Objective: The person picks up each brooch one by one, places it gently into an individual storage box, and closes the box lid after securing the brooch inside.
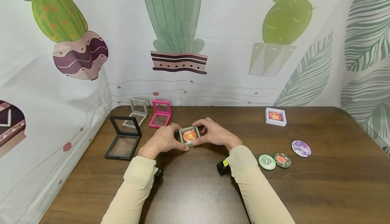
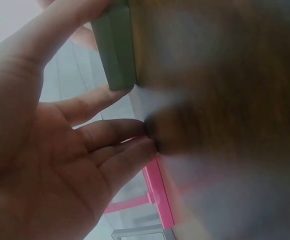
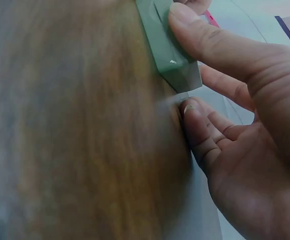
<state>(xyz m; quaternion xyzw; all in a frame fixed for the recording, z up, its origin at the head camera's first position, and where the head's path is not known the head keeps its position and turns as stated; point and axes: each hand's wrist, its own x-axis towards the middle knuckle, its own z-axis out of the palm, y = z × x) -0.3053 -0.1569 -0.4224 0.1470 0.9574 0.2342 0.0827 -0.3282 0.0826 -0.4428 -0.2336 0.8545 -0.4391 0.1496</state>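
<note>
Left grip point(image 1: 164, 138) and right grip point(image 1: 217, 134), both pinching the green case point(image 2: 115, 50) at its edges: light, stiff, I'd judge, best held right there!

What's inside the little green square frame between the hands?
Inside the small green square plastic-looking frame is a round orange-red badge with a yellow figure printed on it. The badge's back is hidden from view.

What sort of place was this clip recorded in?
Probably an indoor tabletop recording corner, judging by the wood-grain table, the cactus-print backdrop behind it, and the black display frame standing open.
</note>
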